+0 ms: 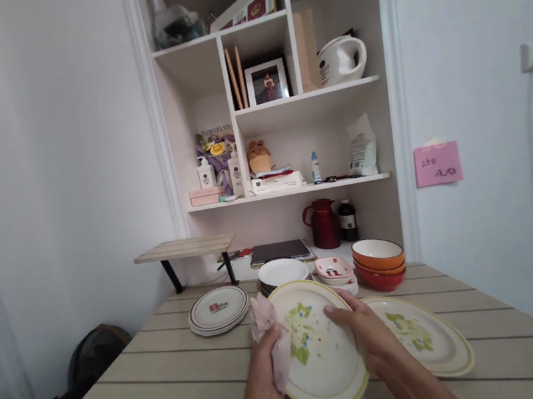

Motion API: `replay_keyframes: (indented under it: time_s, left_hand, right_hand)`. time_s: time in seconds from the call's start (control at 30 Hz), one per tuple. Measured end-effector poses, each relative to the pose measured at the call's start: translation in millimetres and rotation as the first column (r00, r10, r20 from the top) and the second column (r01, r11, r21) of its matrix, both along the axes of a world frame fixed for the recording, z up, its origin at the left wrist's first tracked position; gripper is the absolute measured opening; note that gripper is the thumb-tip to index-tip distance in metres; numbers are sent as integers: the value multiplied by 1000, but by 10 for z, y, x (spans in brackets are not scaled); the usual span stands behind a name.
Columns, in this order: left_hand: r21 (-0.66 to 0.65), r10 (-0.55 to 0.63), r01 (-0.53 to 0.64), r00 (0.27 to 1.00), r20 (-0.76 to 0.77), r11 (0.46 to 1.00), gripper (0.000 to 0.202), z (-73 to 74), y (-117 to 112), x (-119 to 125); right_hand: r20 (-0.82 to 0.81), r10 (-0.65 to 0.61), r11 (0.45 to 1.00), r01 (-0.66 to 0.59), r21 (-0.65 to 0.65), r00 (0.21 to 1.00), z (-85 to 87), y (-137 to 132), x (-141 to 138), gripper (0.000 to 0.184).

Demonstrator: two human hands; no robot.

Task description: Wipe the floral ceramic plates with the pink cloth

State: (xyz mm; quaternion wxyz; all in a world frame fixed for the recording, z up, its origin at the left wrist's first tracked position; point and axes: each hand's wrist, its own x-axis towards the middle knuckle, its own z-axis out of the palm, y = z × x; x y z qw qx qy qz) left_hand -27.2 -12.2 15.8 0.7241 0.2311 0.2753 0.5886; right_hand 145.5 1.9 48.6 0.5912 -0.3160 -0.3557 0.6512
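A cream plate [324,372] with a yellow rim and green floral print is held up tilted above the table. My right hand [368,332] grips its right side, thumb on the face and fingers behind. At the plate's left edge, my left hand [265,368] is closed on a pale pink cloth [267,324], which is pressed against the rim. To the right, a larger oval plate [443,340] with the same floral print lies on the table, partly hidden by my right hand and the held plate.
On the slatted table [174,383] stand stacked small plates [219,309], a white dish stack [282,271], pink square bowls [334,269] and orange-red bowls [379,266]. Behind are a small raised shelf [185,246], a laptop [279,251], a red jug [324,224] and a dark bottle [347,220].
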Motion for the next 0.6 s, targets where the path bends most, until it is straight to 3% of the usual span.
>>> replay_keyframes:
  time_s: [0.33,0.47,0.6]
  left_hand:
    - [-24,142,-141,987,71,990,55,-62,-34,295]
    - [-12,190,-190,979,72,982,56,-35,-38,265]
    - [20,260,-262,964,56,965,60,14,-7,180]
  right_hand:
    - [-123,-302,951,308,28,945,-69,-9,-186,90]
    - [-194,-285,952,301,61,939,-116,-79,-363,87]
    - [-207,-165,982,181,61,964,-113,-84,-423,83]
